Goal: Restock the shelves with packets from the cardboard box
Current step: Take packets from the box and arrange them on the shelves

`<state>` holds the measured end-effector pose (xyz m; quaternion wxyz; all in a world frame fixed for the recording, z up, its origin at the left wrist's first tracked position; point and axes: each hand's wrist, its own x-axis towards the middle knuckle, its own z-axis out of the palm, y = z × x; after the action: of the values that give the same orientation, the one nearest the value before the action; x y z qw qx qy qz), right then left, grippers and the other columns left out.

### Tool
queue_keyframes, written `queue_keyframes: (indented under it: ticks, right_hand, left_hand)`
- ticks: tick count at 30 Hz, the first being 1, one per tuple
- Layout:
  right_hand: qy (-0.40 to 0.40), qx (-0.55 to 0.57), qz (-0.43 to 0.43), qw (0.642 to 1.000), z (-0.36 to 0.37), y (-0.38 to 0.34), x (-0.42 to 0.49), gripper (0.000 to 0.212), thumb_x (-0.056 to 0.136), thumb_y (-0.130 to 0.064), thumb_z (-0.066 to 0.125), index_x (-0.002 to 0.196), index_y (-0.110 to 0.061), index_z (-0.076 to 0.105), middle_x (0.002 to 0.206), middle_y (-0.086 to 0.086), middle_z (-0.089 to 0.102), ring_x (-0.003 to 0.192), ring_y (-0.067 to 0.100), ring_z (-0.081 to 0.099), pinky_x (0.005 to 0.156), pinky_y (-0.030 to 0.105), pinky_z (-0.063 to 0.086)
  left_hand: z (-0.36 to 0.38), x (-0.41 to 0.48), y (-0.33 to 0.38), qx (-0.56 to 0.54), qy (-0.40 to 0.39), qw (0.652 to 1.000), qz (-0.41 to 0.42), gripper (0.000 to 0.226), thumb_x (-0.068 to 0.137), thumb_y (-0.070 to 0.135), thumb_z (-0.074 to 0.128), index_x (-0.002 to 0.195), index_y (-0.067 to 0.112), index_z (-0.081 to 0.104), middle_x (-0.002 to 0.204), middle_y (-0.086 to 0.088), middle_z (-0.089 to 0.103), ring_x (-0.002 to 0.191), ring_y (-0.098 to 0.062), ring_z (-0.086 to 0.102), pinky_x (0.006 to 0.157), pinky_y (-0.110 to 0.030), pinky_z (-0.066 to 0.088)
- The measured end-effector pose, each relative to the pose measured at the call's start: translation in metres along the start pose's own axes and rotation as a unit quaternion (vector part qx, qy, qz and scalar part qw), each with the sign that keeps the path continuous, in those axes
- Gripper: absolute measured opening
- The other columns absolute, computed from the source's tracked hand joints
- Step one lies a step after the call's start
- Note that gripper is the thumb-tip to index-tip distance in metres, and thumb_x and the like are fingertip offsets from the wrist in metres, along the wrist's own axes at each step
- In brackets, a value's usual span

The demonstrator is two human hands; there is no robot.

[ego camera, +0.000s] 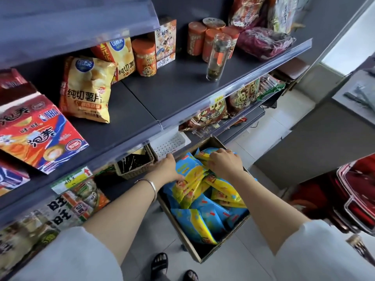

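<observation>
**Both hands down among the packets**

The cardboard box (205, 258) stands open on the floor just in front of the shelves (172, 94), heaped with blue and yellow packets (194, 218). The right hand (225, 163) has its fingers curled over the top edge of a yellow one at the far end of the heap, gripping it. The left hand (168, 169) lies against the shelf side of the heap. Its fingers are hidden, so I cannot tell whether it holds anything.

The packets look like light, soft foil pouches, probably slippery, with contents that might crush. They seem best taken by the sealed top edge, or flat between fingers and thumb, without squeezing the middle.
</observation>
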<state>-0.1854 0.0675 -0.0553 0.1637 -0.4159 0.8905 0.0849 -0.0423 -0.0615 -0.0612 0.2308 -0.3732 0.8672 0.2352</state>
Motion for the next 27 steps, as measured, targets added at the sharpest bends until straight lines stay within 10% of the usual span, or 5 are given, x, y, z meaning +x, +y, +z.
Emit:
queue_keyframes:
  ticks: [14,22,27]
  right_hand:
    - [-0.065,-0.013,0.17,0.983,-0.009,-0.004,0.032,0.064,0.074,-0.04,0.072,0.127,-0.015,0.047,0.127,0.012,0.046,0.121,0.031,0.039,0.093,0.044,0.031]
    - [0.054,0.094,0.163,0.981,-0.017,-0.014,0.016,0.02,0.09,-0.022,0.052,0.107,-0.015,0.045,0.103,0.006,0.064,0.093,0.03,0.06,0.062,0.031,0.037]
    - [0.161,0.164,0.144,0.963,-0.047,-0.018,-0.006,0.025,0.094,-0.023,0.047,0.118,-0.017,0.046,0.107,0.009,0.064,0.098,0.033,0.06,0.071,0.036,0.042]
  left_hand:
    - [0.001,0.031,0.008,-0.052,-0.049,0.995,0.077,0.073,0.072,0.046,0.075,0.123,0.01,0.038,0.124,-0.011,0.048,0.111,-0.03,0.053,0.088,-0.044,0.05]
    - [-0.031,0.02,-0.017,-0.207,0.002,0.974,0.087,0.04,0.083,0.022,0.069,0.115,0.008,0.05,0.114,-0.011,0.061,0.102,-0.027,0.06,0.073,-0.028,0.044]
    - [-0.071,-0.004,-0.032,-0.235,0.108,0.958,0.124,0.031,0.084,0.018,0.068,0.111,0.008,0.057,0.106,-0.006,0.064,0.089,-0.019,0.059,0.064,-0.024,0.044]
